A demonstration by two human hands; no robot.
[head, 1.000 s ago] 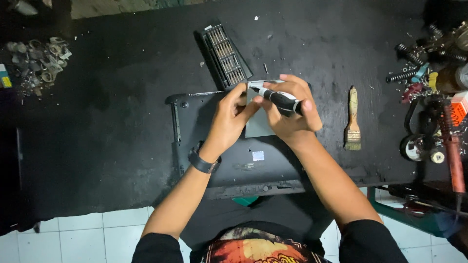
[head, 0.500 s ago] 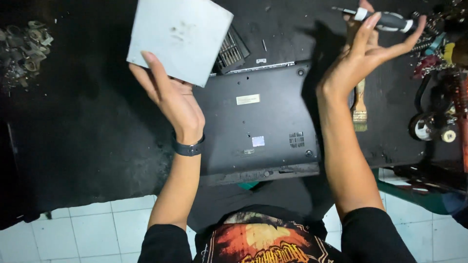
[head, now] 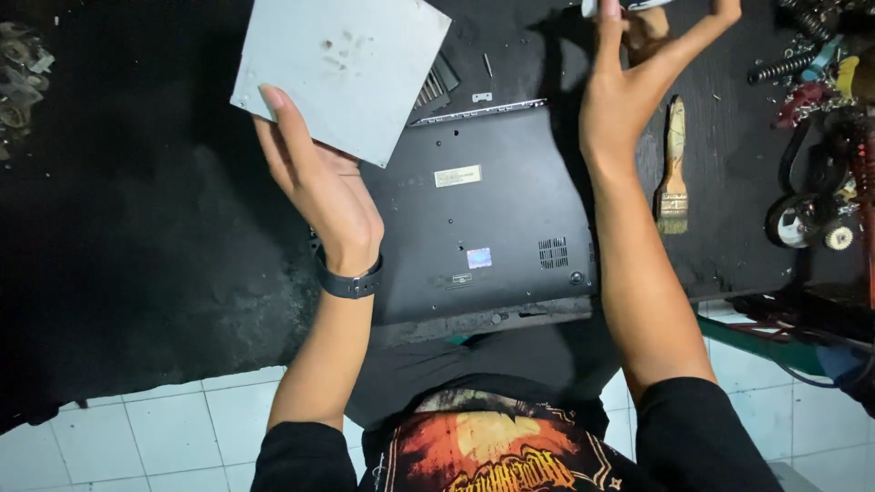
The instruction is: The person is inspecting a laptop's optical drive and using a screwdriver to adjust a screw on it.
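My left hand (head: 314, 182) is raised above the table and holds a flat grey square metal unit (head: 351, 64) by its lower edge, fingers behind it. My right hand (head: 638, 82) is lifted at the top of the view with fingers spread, and a black-and-white screwdriver (head: 629, 5) rests in its fingertips, mostly cut off by the frame edge. Under both hands a dark laptop (head: 492, 219) lies bottom side up on the black table (head: 137, 255). A black watch sits on my left wrist.
A paintbrush (head: 673, 173) lies to the right of the laptop. A screwdriver bit case (head: 440, 82) peeks out behind the grey unit. Tools, springs and tape rolls (head: 816, 210) crowd the right edge. Small metal parts (head: 18, 82) are heaped far left. A white tiled floor is below.
Both hands left the laptop's top edge. My left hand pulled out the grey unit and lifted it up to the left; my right hand rose to the upper right with the screwdriver.
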